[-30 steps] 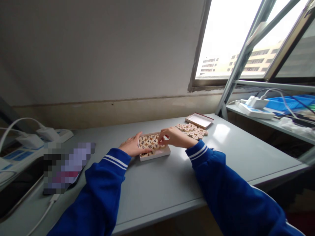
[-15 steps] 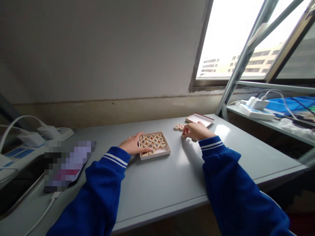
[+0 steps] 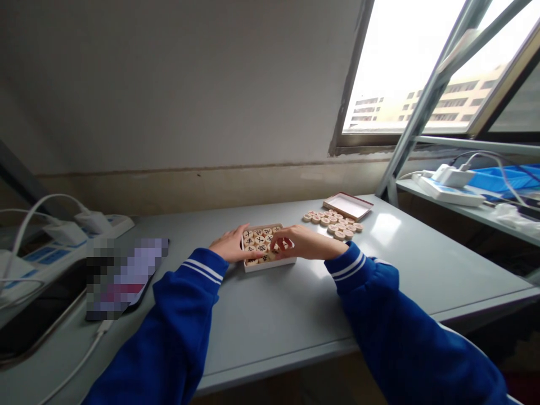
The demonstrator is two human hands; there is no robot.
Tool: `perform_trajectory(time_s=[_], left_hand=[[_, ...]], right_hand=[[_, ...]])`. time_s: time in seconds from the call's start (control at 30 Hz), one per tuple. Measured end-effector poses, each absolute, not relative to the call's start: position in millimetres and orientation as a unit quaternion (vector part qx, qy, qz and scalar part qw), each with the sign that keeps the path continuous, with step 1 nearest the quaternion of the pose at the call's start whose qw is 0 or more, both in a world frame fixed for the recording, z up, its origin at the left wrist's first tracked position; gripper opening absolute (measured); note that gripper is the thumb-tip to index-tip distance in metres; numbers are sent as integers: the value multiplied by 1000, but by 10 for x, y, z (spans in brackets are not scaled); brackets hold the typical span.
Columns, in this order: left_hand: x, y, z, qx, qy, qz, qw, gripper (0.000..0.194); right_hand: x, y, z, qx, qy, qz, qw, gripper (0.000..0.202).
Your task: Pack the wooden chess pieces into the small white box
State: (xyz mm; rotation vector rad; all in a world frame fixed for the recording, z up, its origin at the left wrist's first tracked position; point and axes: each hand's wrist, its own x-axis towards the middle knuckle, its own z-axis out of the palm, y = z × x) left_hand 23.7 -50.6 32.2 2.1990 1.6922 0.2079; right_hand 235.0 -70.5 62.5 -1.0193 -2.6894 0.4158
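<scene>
A shallow white box [image 3: 270,265] stands on the grey table, with rows of round wooden pieces [image 3: 259,239] marked in dark characters. My left hand [image 3: 231,246] grips the box's left side, its thumb along the front over some pieces. Over the right part of the box is my right hand [image 3: 295,242], thumb and fingers curled together at the pieces; whatever is between its fingertips is hidden. Farther right, several loose pieces [image 3: 333,220] lie flat on the table in front of the box lid [image 3: 348,206], which rests with its inside up.
At the left lie a phone [image 3: 126,281] with a cable, a dark device [image 3: 42,315] and a power strip [image 3: 120,225] with white plugs. A shelf at the right holds another power strip [image 3: 449,191] and a blue tray [image 3: 506,179].
My right hand has moved left from the loose pieces to the box, uncovering the loose pieces. My left hand still holds the box. The view has shifted slightly.
</scene>
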Motion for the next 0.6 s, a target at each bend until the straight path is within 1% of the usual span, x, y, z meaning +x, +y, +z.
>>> perform_trajectory(time_s=[0.3,0.5,0.6], left_hand=[[261,-520,354,777,602,60,173,109],[248,-516,342,778,599,64,176,109],[236,-510,326,776,602,73,173,106]], right_hand=[[2395,-705,630,-354,-920,143,91,19],[2415,-680,591,-331,-928,147,88,18],[2420,-686,600,-343,-925,135,94,16]])
